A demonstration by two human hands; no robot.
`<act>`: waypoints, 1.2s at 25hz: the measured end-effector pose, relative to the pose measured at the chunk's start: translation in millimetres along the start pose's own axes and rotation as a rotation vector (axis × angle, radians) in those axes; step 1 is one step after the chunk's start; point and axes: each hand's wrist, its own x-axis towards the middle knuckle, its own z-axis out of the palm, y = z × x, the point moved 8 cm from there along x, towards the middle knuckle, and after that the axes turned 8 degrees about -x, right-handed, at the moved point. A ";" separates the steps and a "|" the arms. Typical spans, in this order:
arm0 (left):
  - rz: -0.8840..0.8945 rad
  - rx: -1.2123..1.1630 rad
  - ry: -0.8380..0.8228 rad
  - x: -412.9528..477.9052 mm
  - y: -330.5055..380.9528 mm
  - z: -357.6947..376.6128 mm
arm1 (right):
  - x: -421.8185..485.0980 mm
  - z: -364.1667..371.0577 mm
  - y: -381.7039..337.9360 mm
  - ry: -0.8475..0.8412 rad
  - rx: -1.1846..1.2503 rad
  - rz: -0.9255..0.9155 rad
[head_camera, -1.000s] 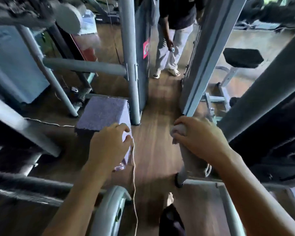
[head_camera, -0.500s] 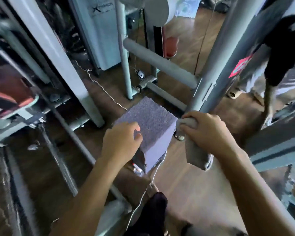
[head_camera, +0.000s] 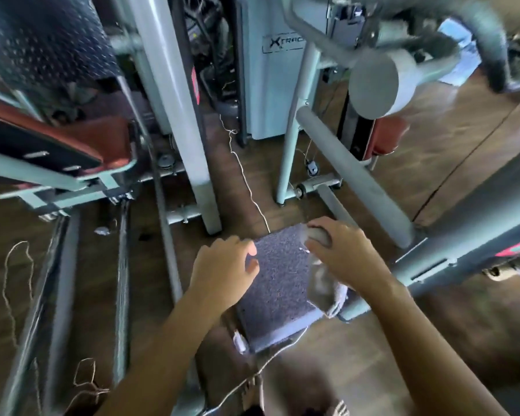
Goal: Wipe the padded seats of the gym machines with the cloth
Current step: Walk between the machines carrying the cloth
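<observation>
Grey steel gym machines [head_camera: 174, 85] crowd the wooden floor [head_camera: 433, 151], their uprights and bars blurred at the edges of the view. A white weight-stack cover [head_camera: 270, 85] stands at the back (part of a printed logo shows on it). To the left is a red padded seat [head_camera: 105, 136] on a pale frame, and a round grey roller pad [head_camera: 376, 88] juts out at upper right. Low in the middle is a purple-grey padded seat [head_camera: 278, 286], roughly square. The left hand [head_camera: 222, 271] hovers at its left edge, fingers loosely curled and grasping nothing. The right hand [head_camera: 339, 253] is clenched round a grey cloth [head_camera: 323, 285] that hangs over the seat's right side. A thin white cord [head_camera: 246, 178] trails across the floor behind the seat.
</observation>
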 end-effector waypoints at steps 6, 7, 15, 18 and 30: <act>-0.104 -0.142 -0.267 8.2 16.5 50.6 | 52.4 47.9 14.0 -0.237 0.179 -0.084; -0.156 -0.265 -0.299 10.4 21.0 65.0 | 58.1 53.3 22.3 -0.263 0.249 -0.084; -0.439 -0.868 -0.189 31.8 18.8 198.2 | 82.9 157.9 127.3 -0.488 0.896 0.380; -0.503 -0.782 -0.152 35.7 -11.5 244.8 | 83.0 198.1 154.6 -0.509 0.835 0.380; -0.587 -0.712 -0.077 15.6 -61.4 325.8 | 85.2 261.0 193.7 -0.566 0.059 -0.107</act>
